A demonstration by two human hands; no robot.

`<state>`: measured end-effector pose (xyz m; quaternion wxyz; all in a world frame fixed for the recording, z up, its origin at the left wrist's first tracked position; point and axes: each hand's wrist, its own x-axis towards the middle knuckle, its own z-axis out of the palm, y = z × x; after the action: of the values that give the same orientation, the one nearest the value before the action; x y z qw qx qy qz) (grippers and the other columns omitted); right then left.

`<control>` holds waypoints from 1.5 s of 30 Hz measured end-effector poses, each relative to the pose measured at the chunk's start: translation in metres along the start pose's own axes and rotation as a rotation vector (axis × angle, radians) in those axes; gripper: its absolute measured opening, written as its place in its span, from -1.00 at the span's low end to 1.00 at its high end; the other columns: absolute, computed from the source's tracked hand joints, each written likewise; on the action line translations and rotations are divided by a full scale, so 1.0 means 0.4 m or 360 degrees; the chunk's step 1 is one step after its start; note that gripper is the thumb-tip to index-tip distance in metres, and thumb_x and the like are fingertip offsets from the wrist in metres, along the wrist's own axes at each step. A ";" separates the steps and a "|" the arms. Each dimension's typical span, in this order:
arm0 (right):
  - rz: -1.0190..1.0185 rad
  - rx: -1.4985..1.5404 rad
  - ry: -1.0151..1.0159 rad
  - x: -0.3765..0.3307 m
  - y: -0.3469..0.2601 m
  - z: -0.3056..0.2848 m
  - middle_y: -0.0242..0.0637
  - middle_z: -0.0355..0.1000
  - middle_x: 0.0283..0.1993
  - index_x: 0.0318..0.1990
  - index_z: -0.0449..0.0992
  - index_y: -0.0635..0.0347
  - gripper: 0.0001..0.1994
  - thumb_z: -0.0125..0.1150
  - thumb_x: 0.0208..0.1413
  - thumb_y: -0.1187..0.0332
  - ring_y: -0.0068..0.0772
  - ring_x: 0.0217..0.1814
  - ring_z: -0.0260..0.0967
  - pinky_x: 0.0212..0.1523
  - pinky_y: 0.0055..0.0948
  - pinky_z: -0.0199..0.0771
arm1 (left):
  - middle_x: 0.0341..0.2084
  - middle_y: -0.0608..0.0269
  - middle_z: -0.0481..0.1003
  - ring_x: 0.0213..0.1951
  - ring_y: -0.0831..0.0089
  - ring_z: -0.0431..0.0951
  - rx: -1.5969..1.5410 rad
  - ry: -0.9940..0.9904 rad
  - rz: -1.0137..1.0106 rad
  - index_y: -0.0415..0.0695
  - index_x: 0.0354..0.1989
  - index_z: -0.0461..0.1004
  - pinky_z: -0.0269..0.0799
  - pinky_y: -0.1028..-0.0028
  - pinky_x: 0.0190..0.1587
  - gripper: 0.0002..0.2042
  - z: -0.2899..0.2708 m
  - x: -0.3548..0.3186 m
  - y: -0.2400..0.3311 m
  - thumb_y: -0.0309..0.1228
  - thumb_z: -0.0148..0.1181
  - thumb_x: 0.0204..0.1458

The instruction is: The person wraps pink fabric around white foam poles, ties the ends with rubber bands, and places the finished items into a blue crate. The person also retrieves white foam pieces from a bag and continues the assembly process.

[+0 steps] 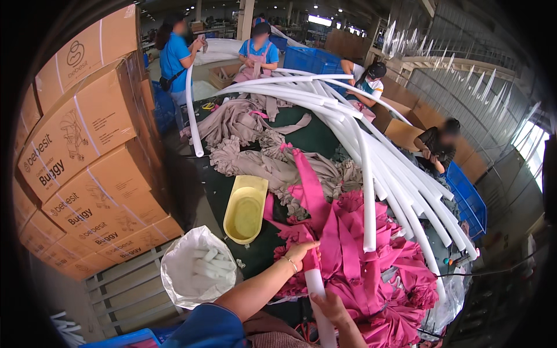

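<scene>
Two hands, left hand (300, 253), right hand (329, 305), smooth white foam tube (318, 290), ruffled pink fabric (360, 272)

Pink fabric heap (371, 255) fills table right of both hands; no bare surface there. Long white foam tubes (371, 168) arch over heap from far side, ends hanging low, blocking reach to right. Yellow tub (245, 209) just left of left hand (299, 252); narrow strip of green table (214, 191) open beside it. White bag of short tubes (197, 267) at table's near left edge. Stacked cardboard boxes (87, 151) wall off left side. Beige fabric pile (249, 145) covers table middle. Right hand (331, 304) close under heap edge.
</scene>
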<state>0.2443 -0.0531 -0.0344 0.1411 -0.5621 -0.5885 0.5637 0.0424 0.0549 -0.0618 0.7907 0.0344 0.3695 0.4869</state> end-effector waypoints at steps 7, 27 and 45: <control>-0.0326 -0.0353 0.0331 0.098 0.064 0.088 -0.13 0.52 -0.41 -0.06 0.44 0.39 -0.48 0.32 0.08 0.05 -0.33 -0.51 0.49 -0.56 -0.34 0.49 | -0.44 0.19 0.54 -0.41 0.37 0.55 0.0244 0.0141 0.0077 -0.19 -0.38 0.51 0.53 0.32 -0.30 -0.82 -0.011 -0.102 -0.145 -0.34 0.30 0.04; -0.0459 -0.0282 0.0323 -0.011 -0.091 0.130 0.07 0.51 -0.43 -0.26 0.50 0.39 -0.58 0.33 0.04 0.10 -0.23 -0.40 0.49 -0.34 -0.24 0.45 | -0.38 0.22 0.55 -0.35 0.31 0.60 -0.0035 0.0009 0.0095 -0.14 -0.21 0.50 0.56 0.26 -0.25 -0.78 -0.058 -0.185 -0.035 -0.37 0.35 0.01; -0.0869 -0.0469 0.0344 0.012 -0.143 0.146 0.19 0.48 -0.41 -0.16 0.41 0.40 -0.61 0.28 0.09 0.19 0.25 -0.32 0.49 -0.39 -0.05 0.45 | -0.21 0.09 0.51 -0.17 0.07 0.61 -0.0171 -0.0020 0.0253 -0.13 -0.05 0.39 0.53 0.10 -0.10 -0.69 -0.042 -0.267 -0.060 -0.40 0.30 0.06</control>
<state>0.1670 -0.0632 -0.0087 0.2658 -0.4545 -0.7744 0.3509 0.0231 -0.0478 -0.0251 0.7526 0.0241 0.3339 0.5671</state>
